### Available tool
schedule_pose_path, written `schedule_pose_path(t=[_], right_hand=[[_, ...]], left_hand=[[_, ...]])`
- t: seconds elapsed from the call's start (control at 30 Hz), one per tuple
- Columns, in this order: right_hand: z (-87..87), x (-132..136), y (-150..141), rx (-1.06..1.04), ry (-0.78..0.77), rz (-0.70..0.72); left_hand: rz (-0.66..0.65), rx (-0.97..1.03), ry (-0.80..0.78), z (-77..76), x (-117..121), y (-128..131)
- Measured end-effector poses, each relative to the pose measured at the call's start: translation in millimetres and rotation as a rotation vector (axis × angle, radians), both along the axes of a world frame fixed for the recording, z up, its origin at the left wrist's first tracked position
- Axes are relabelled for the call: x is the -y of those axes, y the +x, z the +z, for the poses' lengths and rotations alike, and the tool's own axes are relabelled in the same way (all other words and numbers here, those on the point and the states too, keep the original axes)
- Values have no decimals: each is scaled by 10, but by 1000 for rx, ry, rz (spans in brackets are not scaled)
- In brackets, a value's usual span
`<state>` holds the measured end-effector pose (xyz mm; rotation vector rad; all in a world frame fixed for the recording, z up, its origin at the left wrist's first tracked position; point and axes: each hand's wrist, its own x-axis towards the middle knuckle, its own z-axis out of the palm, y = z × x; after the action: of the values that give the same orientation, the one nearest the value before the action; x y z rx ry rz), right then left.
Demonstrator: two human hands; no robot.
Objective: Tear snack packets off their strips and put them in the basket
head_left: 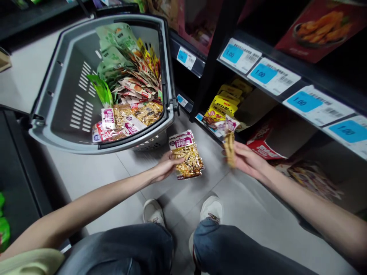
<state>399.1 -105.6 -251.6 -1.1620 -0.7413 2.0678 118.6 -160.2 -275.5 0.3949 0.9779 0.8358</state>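
Observation:
My left hand (164, 168) grips a clear snack packet (187, 154) with a purple-and-white label, holding it flat above the floor. My right hand (248, 160) is closed on a second packet of the same snack (230, 139), seen edge-on, near the lowest shelf. A grey shopping basket (54, 114) stands tilted on the floor to the left, holding several snack packets, green, yellow and purple-labelled. Both hands are close together, just in front of the basket and the shelf.
Black store shelving (286, 68) runs along the right with blue 1.00 price tags (263, 73). Yellow packets (222, 107) and a red-and-white box (262, 147) sit on the bottom shelf. My knees and white shoes (153, 212) are below, on grey floor tiles.

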Motion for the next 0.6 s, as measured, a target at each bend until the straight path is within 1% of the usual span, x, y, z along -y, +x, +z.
schedule_pose_path(t=[0.07,0.17,0.27,0.33,0.47,0.6], right_hand=[[50,-14,33,-12,15,14],[29,86,-81,-20,8,68],[-54,232,-272,4,-25,156],[-92,298,-358,28,-41,183],[-97,347,-393,47,-27,161],[-77,402,-404,66,-2,106]], left_hand=[[29,-60,23,-63,16,18],[53,-161,49,-108,30,67],[68,-251,68,-58,38,147],[73,-312,81,1,53,199],[74,-384,115,81,90,241],[45,-342,147,81,96,215]])
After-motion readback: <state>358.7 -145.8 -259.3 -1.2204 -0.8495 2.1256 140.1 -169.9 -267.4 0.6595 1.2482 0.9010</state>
